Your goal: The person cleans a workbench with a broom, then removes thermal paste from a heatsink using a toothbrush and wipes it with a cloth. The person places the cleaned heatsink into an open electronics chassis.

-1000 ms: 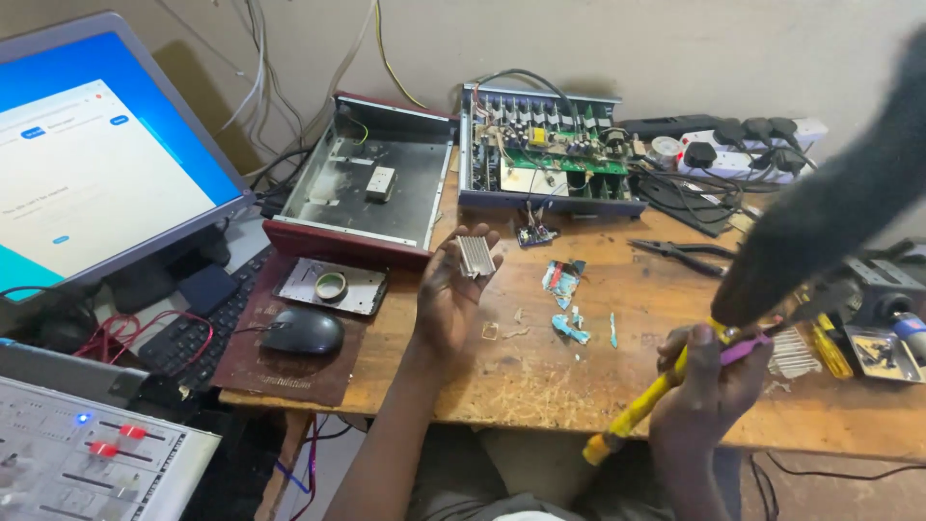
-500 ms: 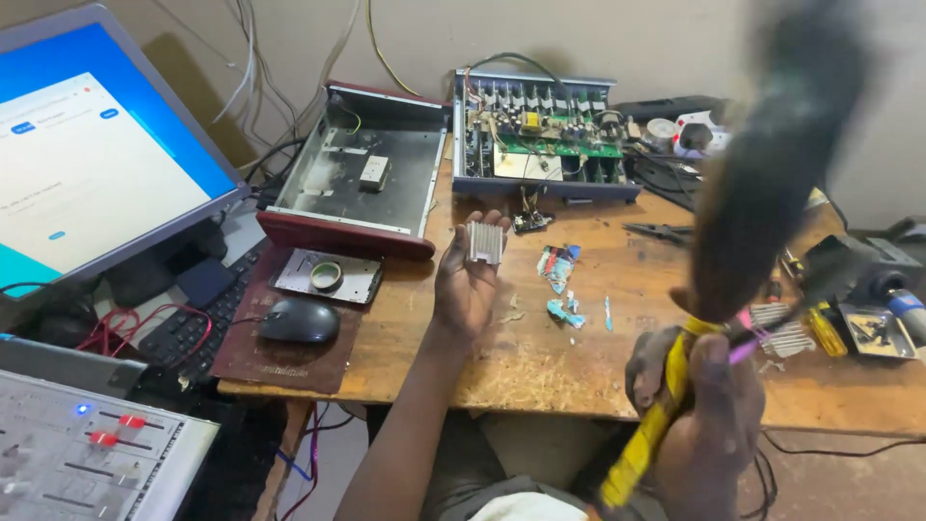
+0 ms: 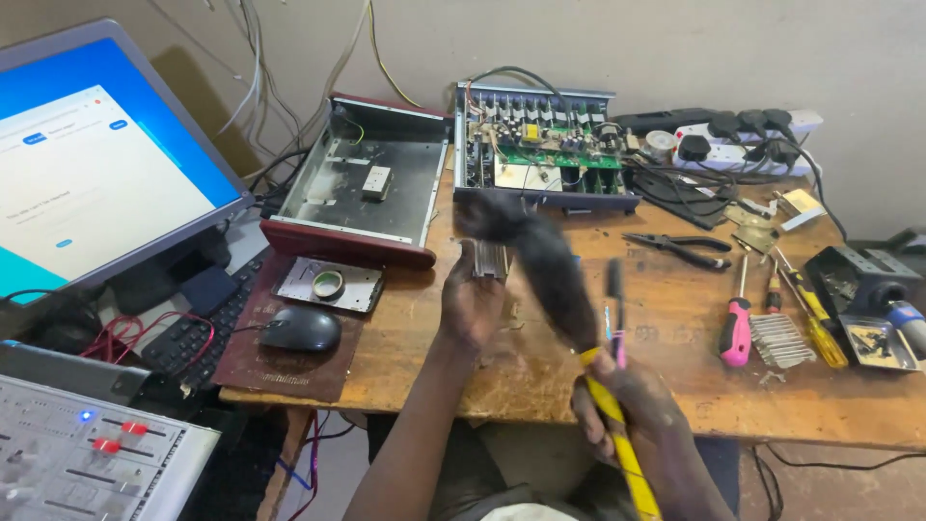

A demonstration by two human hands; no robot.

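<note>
Our right hand (image 3: 632,405), grip round the yellow-handled brush (image 3: 540,260), has swung its bristles from right of frame onto the finned heatsink (image 3: 490,259), held mid-frame by left hand (image 3: 470,304) w/ cleaning underway above the tabletop (image 3: 675,386).

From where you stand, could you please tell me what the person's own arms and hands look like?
Both forearms are bare: no sleeves, gloves, watch or rings show. The left hand and right hand look smudged with dusty grime from the bench work. Each arm reaches up from the bottom edge of the head view.

Head-worn view, down onto workbench (image 3: 675,386)
</note>
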